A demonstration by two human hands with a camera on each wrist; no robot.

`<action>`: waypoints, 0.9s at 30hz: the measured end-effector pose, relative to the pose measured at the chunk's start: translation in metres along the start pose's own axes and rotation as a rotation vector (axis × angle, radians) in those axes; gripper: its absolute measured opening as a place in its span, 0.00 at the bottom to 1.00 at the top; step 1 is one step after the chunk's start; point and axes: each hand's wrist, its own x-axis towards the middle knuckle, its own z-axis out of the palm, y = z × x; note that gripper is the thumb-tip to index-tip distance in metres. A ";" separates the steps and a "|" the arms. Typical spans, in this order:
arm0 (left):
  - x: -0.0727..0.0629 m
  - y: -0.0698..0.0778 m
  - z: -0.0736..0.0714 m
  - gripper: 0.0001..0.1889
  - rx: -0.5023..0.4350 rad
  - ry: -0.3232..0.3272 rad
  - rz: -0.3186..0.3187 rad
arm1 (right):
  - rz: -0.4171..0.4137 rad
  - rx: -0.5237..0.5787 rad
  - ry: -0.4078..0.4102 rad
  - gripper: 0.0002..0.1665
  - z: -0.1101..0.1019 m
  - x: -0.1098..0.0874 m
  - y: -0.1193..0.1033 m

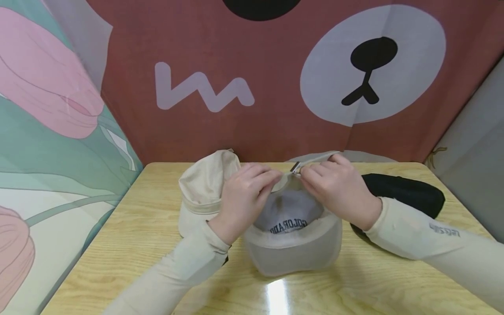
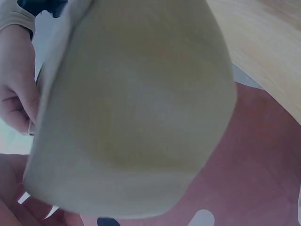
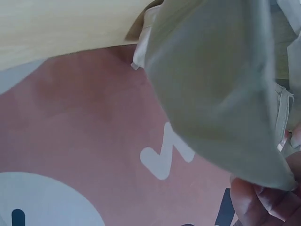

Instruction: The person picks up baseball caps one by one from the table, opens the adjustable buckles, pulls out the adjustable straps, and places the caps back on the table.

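Your left hand and your right hand both have a narrow grip: the fingers of each one pinch the back strap of the pale cap, one hand on each side of the small metal buckle. The cap is therefore between and below your two hands, with its brim toward you and its opening up; whether it touches the bench I cannot tell. From both wrist cameras, the crown of the cap covers a large part of the view.

In the opening, behind the brim, you have dark lettering, which seems to read "COLORADO", running from right to left, with its end near your left hand. On your right sleeve there is also a small dark print, but I cannot read it surely.

Farther out, a cream cap lies just beside your left hand, and a black cap lies partly behind your right forearm.
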 end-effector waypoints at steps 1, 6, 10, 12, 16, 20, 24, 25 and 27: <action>0.000 0.000 0.000 0.06 -0.001 0.000 -0.001 | -0.011 -0.017 0.008 0.22 0.000 0.000 0.000; -0.001 0.000 0.000 0.06 -0.002 -0.005 -0.002 | -0.011 -0.028 0.005 0.23 0.000 -0.001 0.000; -0.002 0.000 0.000 0.07 0.001 0.001 -0.003 | 0.051 0.032 -0.031 0.26 -0.002 -0.002 0.001; -0.002 0.000 -0.001 0.07 0.003 0.006 -0.007 | 0.075 0.056 -0.048 0.25 -0.003 -0.003 0.002; -0.003 -0.001 0.000 0.06 0.007 0.008 -0.015 | 0.067 0.064 -0.050 0.22 -0.004 -0.003 0.003; -0.002 0.000 0.000 0.04 0.009 0.010 -0.023 | 0.010 0.004 -0.002 0.22 -0.003 -0.002 0.003; -0.002 0.000 0.000 0.05 -0.004 0.007 -0.022 | -0.027 -0.065 0.012 0.19 -0.003 -0.001 0.003; -0.002 0.001 -0.001 0.05 -0.007 0.005 -0.020 | -0.028 -0.074 0.010 0.19 -0.003 -0.001 0.003; -0.002 0.000 -0.001 0.06 -0.011 0.001 -0.016 | -0.016 -0.056 -0.001 0.20 -0.003 -0.001 0.003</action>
